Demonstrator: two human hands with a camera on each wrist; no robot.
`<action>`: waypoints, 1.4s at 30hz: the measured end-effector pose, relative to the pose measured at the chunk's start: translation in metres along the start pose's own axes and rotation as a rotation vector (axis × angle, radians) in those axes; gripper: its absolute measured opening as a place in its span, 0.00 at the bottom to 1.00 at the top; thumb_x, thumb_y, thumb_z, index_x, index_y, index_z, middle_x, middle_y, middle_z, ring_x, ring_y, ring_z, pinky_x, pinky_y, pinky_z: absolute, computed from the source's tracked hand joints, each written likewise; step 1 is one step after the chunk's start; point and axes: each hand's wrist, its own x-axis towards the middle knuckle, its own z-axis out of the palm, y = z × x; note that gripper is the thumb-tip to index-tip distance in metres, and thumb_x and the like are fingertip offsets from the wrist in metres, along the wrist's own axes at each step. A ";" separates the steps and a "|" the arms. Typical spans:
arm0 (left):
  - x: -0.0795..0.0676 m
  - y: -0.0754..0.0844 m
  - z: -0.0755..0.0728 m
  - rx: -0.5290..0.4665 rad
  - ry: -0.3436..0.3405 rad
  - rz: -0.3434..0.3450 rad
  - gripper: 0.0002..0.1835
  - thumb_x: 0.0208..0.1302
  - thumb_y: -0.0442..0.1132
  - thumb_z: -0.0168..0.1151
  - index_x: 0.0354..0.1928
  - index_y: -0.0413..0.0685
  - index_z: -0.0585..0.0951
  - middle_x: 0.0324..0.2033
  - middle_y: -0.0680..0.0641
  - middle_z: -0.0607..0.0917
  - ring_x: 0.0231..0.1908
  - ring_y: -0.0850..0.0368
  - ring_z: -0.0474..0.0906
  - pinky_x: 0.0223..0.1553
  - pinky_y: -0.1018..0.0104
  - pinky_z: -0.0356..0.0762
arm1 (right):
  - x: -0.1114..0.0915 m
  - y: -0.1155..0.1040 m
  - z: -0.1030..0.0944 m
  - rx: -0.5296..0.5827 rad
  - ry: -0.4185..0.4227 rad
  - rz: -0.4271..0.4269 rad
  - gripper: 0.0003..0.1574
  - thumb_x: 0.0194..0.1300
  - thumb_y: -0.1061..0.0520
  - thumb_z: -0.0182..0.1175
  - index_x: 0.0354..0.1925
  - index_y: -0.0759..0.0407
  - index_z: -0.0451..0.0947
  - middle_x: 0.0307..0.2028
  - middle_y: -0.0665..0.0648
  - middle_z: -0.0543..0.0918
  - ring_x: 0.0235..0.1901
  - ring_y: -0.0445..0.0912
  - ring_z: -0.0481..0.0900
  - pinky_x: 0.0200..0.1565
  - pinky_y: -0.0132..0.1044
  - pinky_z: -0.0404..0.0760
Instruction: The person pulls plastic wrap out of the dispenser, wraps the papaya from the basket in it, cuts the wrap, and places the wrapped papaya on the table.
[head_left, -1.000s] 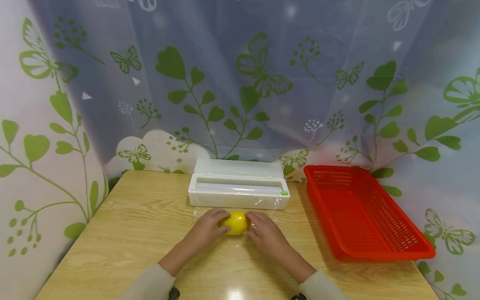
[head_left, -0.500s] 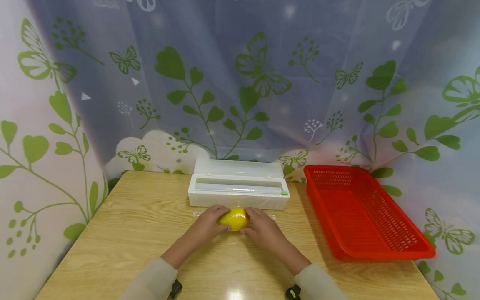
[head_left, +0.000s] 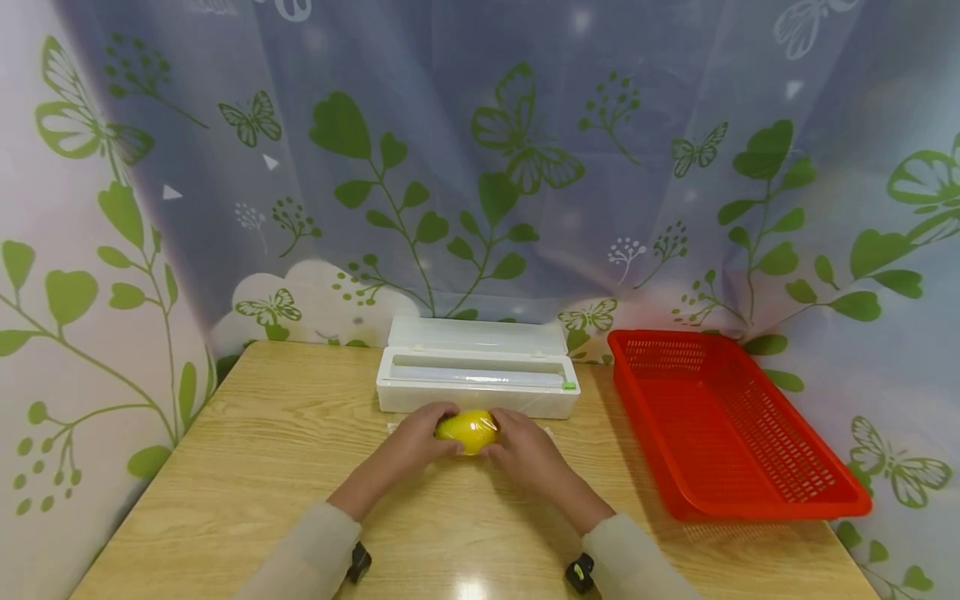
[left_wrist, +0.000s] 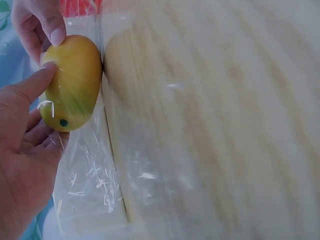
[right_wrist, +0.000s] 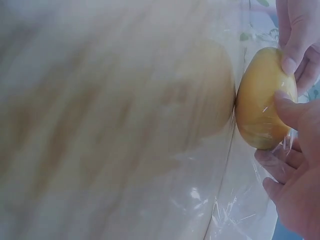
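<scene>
A yellow mango (head_left: 468, 432) lies on its side between both hands, just in front of the white cling film box (head_left: 477, 402). My left hand (head_left: 416, 439) grips its left end, thumb on the near face and fingers round the end. At the other end, my right hand (head_left: 525, 450) holds it the same way. Clear cling film (left_wrist: 95, 180) covers the mango and spreads wrinkled past its ends, as both wrist views show. A dark stem spot sits on the end by the left hand. The far side of the mango is hidden.
The box's lid (head_left: 477, 337) stands raised at the back, showing the film roll (head_left: 480, 376) and a green slider (head_left: 568, 386). To the right is a red plastic basket (head_left: 663, 475). A patterned curtain (head_left: 450, 208) hangs behind the wooden table (head_left: 247, 467).
Both hands and the mango have moved slightly away from me, closer to the box. The mango has turned a little in the hands. Box and basket stay where they were.
</scene>
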 end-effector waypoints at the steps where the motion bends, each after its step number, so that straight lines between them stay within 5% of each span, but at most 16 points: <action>1: 0.001 0.000 0.000 -0.009 0.000 -0.008 0.26 0.62 0.42 0.73 0.60 0.43 0.78 0.57 0.45 0.81 0.52 0.52 0.77 0.59 0.52 0.77 | 0.001 0.001 0.000 0.001 0.002 -0.001 0.39 0.67 0.48 0.68 0.68 0.63 0.69 0.64 0.62 0.78 0.63 0.56 0.75 0.64 0.52 0.75; 12: 0.005 -0.004 -0.003 0.097 0.078 0.097 0.24 0.61 0.40 0.73 0.58 0.38 0.81 0.58 0.42 0.79 0.60 0.45 0.74 0.64 0.51 0.74 | 0.011 0.005 0.001 -0.020 0.044 -0.012 0.34 0.66 0.46 0.68 0.64 0.60 0.74 0.61 0.58 0.79 0.61 0.54 0.76 0.65 0.51 0.74; 19: 0.007 -0.003 -0.001 0.157 0.100 0.096 0.24 0.63 0.42 0.71 0.59 0.39 0.81 0.58 0.41 0.81 0.61 0.42 0.73 0.65 0.48 0.72 | 0.013 0.005 0.000 -0.044 0.071 -0.026 0.33 0.65 0.47 0.69 0.62 0.61 0.76 0.62 0.59 0.77 0.63 0.55 0.74 0.67 0.52 0.71; 42: 0.008 -0.009 -0.004 -0.033 0.064 -0.029 0.24 0.68 0.43 0.66 0.64 0.44 0.78 0.63 0.43 0.80 0.64 0.45 0.75 0.67 0.47 0.71 | 0.020 0.012 0.002 0.177 -0.019 0.061 0.39 0.68 0.43 0.65 0.71 0.55 0.69 0.67 0.60 0.75 0.67 0.56 0.72 0.68 0.54 0.70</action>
